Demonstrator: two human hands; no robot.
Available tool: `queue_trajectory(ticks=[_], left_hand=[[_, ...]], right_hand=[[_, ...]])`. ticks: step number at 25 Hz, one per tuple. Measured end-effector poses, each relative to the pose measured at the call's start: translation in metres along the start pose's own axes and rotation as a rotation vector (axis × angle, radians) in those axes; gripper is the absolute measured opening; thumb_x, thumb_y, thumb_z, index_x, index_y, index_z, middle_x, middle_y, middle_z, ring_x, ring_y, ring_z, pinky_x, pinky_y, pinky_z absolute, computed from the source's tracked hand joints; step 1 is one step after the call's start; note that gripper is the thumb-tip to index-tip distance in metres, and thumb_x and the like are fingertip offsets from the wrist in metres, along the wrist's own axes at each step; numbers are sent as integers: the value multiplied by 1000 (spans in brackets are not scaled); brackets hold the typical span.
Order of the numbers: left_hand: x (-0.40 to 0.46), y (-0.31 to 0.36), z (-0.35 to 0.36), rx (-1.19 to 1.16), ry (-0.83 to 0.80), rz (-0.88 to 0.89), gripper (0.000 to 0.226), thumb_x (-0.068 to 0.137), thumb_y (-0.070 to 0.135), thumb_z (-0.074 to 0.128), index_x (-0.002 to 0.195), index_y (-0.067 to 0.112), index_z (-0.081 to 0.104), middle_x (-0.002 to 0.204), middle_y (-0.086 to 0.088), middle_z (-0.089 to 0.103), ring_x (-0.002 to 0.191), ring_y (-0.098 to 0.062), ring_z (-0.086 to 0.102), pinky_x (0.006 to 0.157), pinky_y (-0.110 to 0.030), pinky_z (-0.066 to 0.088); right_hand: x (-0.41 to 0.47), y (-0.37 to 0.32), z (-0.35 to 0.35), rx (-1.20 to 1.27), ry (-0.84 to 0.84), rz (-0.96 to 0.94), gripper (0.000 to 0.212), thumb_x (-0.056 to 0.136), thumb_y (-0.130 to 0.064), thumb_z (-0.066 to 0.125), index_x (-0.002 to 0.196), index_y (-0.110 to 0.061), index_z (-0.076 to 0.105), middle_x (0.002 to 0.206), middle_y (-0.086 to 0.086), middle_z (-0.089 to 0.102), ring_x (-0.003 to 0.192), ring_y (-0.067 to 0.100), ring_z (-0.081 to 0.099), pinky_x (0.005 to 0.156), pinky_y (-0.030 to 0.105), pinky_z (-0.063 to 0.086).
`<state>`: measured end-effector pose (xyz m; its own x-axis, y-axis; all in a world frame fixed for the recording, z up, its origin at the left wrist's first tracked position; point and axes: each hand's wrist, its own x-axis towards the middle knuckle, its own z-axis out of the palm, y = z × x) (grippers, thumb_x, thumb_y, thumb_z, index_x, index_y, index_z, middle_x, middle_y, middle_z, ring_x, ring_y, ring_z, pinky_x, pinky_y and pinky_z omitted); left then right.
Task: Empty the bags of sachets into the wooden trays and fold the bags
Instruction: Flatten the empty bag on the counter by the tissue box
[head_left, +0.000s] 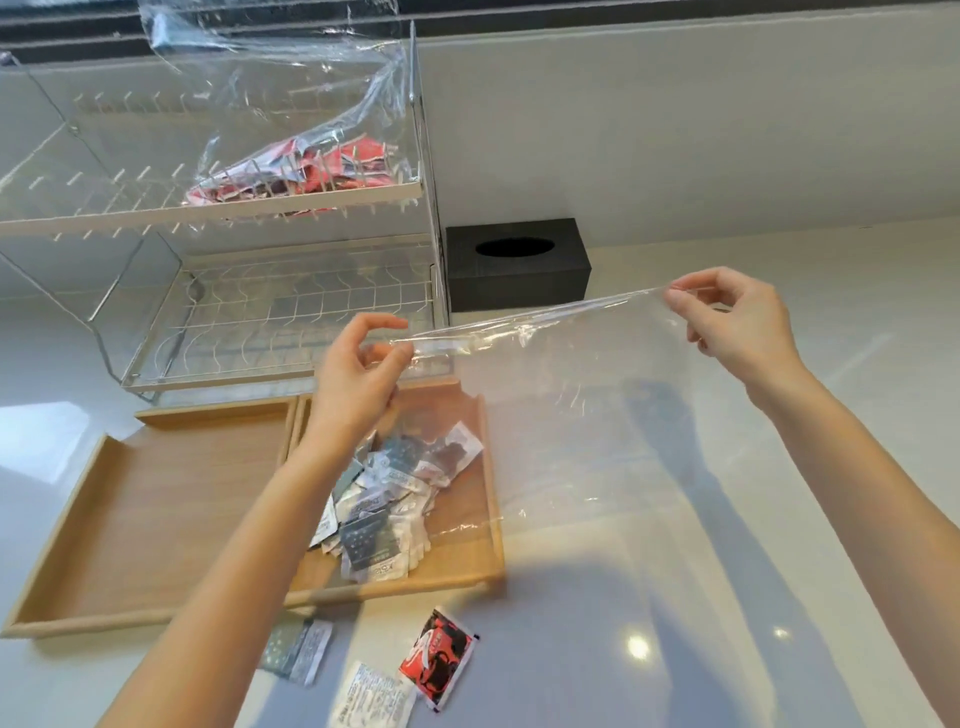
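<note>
The clear plastic bag (566, 415) hangs empty and stretched flat between both hands above the white surface (779, 597), so the step in hand looks like the fold. The left hand (358, 374) pinches the top edge at one corner between thumb and fingertips, and the right hand (732, 312) pinches the opposite corner the same way, with the film drawn taut between them. Its grey and white sachets (389, 499) lie heaped in the right wooden tray (488, 519); the left wooden tray (156, 509) just beside it is bare. To fold well, it would help to keep the top edge level and taut, lower the bag onto a bare part of the surface clear of the trays, press the air out, then bring corner to corner so the edges meet. The film is thin and clingy, so it will likely crease or slide unless flattened first. Three loose sachets, among them a red and black sachet (439, 657), lie on the surface in front of the trays and probably need collecting. A second bag (291, 156) holding red sachets rests on the upper shelf of the wire dish rack (208, 208), not yet emptied.
</note>
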<state>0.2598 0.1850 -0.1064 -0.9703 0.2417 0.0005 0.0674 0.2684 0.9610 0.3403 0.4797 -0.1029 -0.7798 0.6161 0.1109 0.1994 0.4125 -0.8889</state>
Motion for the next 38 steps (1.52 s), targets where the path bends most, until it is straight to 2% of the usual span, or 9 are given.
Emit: queue_trajectory(ticks=[4, 6, 11, 13, 17, 21, 24, 26, 38], left_hand=[[35, -17, 43, 48, 3, -69, 11, 88, 12, 51, 92, 17, 60, 70, 2, 56, 32, -1, 45, 33, -14, 36], [54, -25, 62, 52, -2, -134, 14, 90, 12, 48, 92, 17, 61, 78, 2, 57, 37, 0, 50, 37, -16, 44], [94, -49, 100, 162, -64, -195, 26, 91, 11, 44, 115, 13, 54, 103, -5, 58, 74, -9, 60, 62, -14, 51], [107, -61, 114, 235, -72, -226, 33, 90, 11, 45, 122, 12, 50, 120, -10, 56, 95, -18, 60, 82, -26, 50], [125, -84, 132, 383, -121, -276, 46, 90, 18, 44, 135, 14, 35, 140, -16, 39, 117, -24, 50, 99, -35, 40], [119, -100, 140, 519, -251, -236, 62, 90, 33, 45, 143, 23, 15, 155, -11, -7, 140, -30, 15, 113, -39, 16], [111, -110, 147, 837, -421, -40, 68, 88, 51, 35, 144, 26, 3, 154, -5, -18, 141, -24, -16, 111, -38, -10], [109, -114, 151, 982, -485, 12, 70, 88, 53, 31, 144, 24, 1, 154, -8, -17, 139, -26, -21, 109, -41, -17], [70, -71, 113, 970, -313, 83, 63, 88, 51, 33, 142, 25, 16, 156, -8, 7, 143, -25, 0, 114, -43, -3]], right_hand=[[45, 36, 5, -8, -43, 99, 1, 79, -26, 62, 80, -26, 63, 68, -8, 58, 39, -1, 47, 53, 20, 35], [66, 58, 11, -32, -54, 153, 11, 80, -23, 61, 91, -21, 63, 69, -9, 60, 42, 0, 47, 53, 20, 36], [112, 104, 34, -104, -105, 258, 22, 85, -21, 57, 105, -13, 59, 81, 4, 63, 56, 8, 51, 55, 17, 40], [126, 118, 45, -136, -108, 284, 26, 86, -19, 55, 110, -10, 58, 86, 7, 62, 58, 12, 55, 57, 15, 42], [132, 131, 68, -225, -161, 237, 41, 87, -19, 53, 127, -13, 46, 119, 15, 57, 92, 27, 60, 88, 31, 43], [109, 135, 85, -395, -322, 34, 60, 89, -26, 51, 142, -13, 24, 146, 17, 28, 130, 27, 37, 101, 26, 28], [92, 141, 94, -630, -452, -135, 64, 90, -37, 46, 144, -17, 17, 156, 9, 10, 144, 23, 6, 114, 40, 7], [85, 143, 99, -705, -522, -125, 65, 91, -42, 40, 145, -20, 13, 157, 4, 3, 144, 19, -3, 115, 41, -3], [36, 77, 99, -750, -567, -258, 64, 90, -44, 42, 144, -24, 14, 157, 0, -1, 144, 17, -10, 114, 39, -9]])
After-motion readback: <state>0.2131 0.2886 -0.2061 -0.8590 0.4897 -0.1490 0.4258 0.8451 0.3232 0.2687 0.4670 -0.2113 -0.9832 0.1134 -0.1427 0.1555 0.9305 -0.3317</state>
